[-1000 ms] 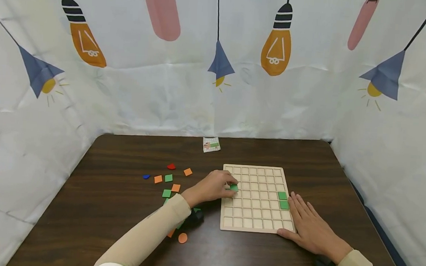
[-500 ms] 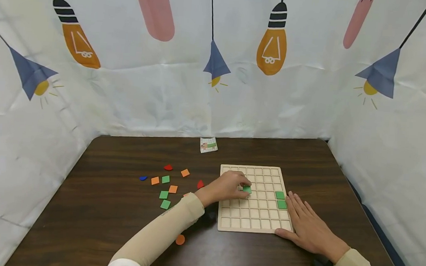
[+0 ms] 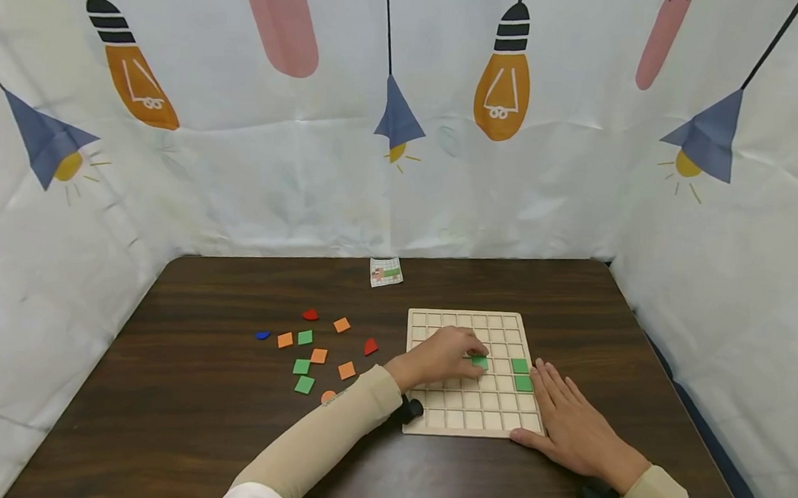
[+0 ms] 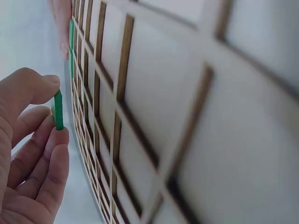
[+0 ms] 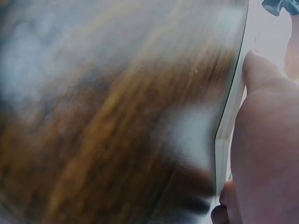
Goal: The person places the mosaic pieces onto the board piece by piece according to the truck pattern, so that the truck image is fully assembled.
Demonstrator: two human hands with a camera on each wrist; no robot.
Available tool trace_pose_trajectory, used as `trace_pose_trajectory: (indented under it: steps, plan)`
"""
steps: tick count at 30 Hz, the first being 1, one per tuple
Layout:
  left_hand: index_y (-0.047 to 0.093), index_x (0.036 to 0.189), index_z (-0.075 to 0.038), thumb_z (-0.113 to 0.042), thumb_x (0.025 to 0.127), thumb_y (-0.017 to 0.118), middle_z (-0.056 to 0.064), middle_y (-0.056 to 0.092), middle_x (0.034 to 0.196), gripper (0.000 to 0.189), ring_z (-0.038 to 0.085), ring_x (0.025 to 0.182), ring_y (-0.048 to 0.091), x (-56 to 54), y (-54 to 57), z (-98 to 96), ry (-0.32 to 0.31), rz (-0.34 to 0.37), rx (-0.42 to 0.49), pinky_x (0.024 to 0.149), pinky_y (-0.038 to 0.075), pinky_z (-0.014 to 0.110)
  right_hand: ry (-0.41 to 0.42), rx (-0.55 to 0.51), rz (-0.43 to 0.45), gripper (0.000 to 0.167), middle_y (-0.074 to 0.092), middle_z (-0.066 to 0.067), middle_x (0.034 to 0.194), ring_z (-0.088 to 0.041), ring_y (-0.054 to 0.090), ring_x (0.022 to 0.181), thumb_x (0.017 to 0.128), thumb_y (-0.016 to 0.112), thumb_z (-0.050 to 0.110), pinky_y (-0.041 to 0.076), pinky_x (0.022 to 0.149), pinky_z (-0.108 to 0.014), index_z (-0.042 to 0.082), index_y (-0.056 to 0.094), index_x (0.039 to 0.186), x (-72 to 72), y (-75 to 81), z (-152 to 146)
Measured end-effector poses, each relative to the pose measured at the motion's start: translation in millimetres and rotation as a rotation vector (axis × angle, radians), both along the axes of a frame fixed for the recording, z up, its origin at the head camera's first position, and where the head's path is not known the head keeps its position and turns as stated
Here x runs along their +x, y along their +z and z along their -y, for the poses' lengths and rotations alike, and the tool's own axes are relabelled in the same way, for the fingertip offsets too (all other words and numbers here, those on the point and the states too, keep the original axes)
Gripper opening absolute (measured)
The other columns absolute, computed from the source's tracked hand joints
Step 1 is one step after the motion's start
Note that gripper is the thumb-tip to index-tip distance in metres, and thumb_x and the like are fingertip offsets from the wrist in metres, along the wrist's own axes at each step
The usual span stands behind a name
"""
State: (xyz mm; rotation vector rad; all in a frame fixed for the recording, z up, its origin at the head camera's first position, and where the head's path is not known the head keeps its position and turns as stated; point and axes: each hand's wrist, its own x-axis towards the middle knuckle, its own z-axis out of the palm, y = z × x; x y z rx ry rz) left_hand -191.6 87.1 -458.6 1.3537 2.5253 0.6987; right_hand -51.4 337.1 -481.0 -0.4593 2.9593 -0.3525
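My left hand pinches a green square tile between thumb and fingers, above the middle of a pale wooden grid board. In the left wrist view the tile is held on edge, apart from the board's cells. Two green tiles sit one below the other in cells by the board's right side. My right hand lies with straight fingers along that right edge, its thumb at the near right corner. In the right wrist view, the hand covers part of the board's rim.
Loose pieces lie left of the board: green squares, orange squares, red pieces, a blue piece and an orange round one. A small printed card rests at the far edge of the dark table.
My left hand has moved right across the board with the green tile, from its left side toward the middle. The right hand stays at the board's edge. The view has shifted slightly.
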Motion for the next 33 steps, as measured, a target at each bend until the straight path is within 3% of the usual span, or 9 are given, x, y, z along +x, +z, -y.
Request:
trace_pose_trajectory:
  steps: [10, 21, 33]
  plan:
    - [0.076, 0.124, -0.014, -0.024, 0.099, 0.068, -0.001, 0.075, 0.117, 0.028, 0.007, 0.103, 0.068, 1.5, -3.7, -19.9, -0.039, -0.055, -0.007, 0.089, 0.054, 0.016, -0.002, -0.002, 0.011, 0.107, 0.019, -0.023, 0.172, -0.045, 0.023, 0.159, 0.094, 0.05, 0.075, 0.026, 0.124, -0.063, -0.002, 0.024, 0.163, -0.1, -0.5, 0.6]
    - [0.076, 0.126, -0.015, -0.023, 0.098, 0.069, -0.002, 0.076, 0.121, 0.03, 0.009, 0.112, 0.069, 1.5, -8.0, -37.5, -0.037, -0.08, -0.061, 0.099, 0.054, 0.02, 0.004, 0.013, -0.02, 0.106, 0.021, -0.023, 0.172, -0.044, 0.024, 0.159, 0.094, 0.053, 0.074, 0.026, 0.125, -0.062, -0.003, 0.026, 0.162, 1.0, -1.7, 1.3]
    - [0.078, 0.121, -0.015, -0.022, 0.096, 0.07, -0.002, 0.077, 0.114, 0.027, 0.009, 0.105, 0.069, -0.2, -9.4, -47.8, -0.035, -0.106, -0.093, 0.097, 0.054, 0.022, 0.003, 0.009, -0.021, 0.105, 0.022, -0.023, 0.171, -0.044, 0.025, 0.159, 0.094, 0.053, 0.073, 0.027, 0.124, -0.062, -0.003, 0.027, 0.162, 0.8, -1.8, -0.1]
